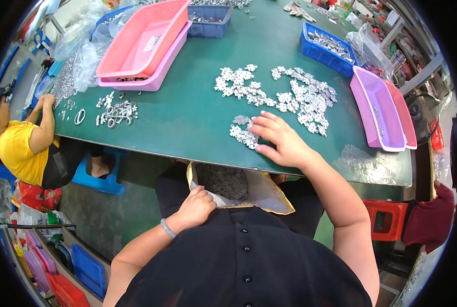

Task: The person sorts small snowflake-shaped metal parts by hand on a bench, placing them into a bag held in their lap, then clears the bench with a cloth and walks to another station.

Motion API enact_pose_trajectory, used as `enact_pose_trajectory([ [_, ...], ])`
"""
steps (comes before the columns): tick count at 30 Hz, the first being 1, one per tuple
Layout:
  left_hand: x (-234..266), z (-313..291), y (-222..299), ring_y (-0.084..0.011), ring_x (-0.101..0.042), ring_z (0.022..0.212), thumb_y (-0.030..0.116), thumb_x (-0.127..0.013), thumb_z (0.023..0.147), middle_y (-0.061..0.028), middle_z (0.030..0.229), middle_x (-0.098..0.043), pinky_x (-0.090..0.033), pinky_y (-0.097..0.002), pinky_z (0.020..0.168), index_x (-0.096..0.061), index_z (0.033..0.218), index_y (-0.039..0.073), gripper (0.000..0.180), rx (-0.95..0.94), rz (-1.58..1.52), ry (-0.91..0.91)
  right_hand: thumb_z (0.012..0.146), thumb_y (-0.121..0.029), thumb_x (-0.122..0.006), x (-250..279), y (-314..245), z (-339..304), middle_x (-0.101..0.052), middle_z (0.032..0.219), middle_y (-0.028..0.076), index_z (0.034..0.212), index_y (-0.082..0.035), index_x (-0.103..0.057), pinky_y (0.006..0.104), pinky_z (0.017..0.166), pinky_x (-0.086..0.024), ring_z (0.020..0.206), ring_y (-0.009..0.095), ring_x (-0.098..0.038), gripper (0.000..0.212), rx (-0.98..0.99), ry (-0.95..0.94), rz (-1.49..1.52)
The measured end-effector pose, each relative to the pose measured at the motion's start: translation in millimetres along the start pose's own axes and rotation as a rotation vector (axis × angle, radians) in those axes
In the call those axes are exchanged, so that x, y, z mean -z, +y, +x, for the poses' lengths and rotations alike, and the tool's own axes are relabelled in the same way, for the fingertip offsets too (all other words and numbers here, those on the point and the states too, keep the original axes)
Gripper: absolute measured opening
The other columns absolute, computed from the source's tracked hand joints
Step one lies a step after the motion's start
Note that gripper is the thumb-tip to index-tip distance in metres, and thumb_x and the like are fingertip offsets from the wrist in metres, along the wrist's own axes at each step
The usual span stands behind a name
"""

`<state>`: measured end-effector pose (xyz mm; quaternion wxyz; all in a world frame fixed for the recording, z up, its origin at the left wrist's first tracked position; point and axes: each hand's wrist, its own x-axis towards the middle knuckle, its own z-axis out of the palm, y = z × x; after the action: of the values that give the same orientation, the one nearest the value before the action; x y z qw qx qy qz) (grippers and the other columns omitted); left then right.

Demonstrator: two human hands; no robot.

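Note:
My left hand (196,206) is closed on the near rim of a yellow-edged sack (270,195), which gapes in my lap below the table edge. Many small grey metal pieces (227,183) lie inside it. On the green table (187,110) my right hand (282,139) rests with fingers stretched out. Its fingertips touch the side of a small heap of flat silvery metal pieces (244,134). Beyond that hand spreads a larger patch of the same kind of pieces (307,100), with another cluster (236,84) to its left.
Stacked pink trays (145,46) stand at the back left, near loose rings and small parts (118,112). On the right are a blue bin (328,43) of metal parts and a purple basket (374,110). A person in yellow (21,148) sits at the left; a red stool (384,219) stands right.

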<state>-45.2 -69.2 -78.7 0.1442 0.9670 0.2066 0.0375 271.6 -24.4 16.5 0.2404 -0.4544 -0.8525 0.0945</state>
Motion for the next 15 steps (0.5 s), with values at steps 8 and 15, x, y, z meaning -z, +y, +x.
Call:
enact_pose_trajectory([
  [8,1.0,5.7,-0.6,-0.0243,-0.057,0.087,0.009,-0.059,0.07,-0.005,0.077,-0.058,-0.036,-0.0421,0.1,-0.066,0.08,0.009,0.012,0.02,0.007,-0.002,0.079,-0.01,-0.064,-4.7,-9.2,10.0,-0.057,0.115,0.012,0.102,-0.006,-0.058,0.0427,0.092,-0.043,0.109,0.032,-0.052,0.024,-0.085,0.075,-0.061],
  [15,-1.1,5.4,-0.3,-0.0241,-0.057,0.087,0.008,-0.059,0.069,-0.0047,0.076,-0.057,-0.037,-0.0416,0.099,-0.065,0.078,0.01,0.011,0.028,-0.007,0.028,0.077,-0.012,-0.068,6.7,-10.9,-2.0,-0.057,0.112,0.013,0.105,-0.006,-0.058,0.0391,0.088,-0.045,0.103,0.032,-0.052,0.031,-0.226,0.053,-0.045],
])
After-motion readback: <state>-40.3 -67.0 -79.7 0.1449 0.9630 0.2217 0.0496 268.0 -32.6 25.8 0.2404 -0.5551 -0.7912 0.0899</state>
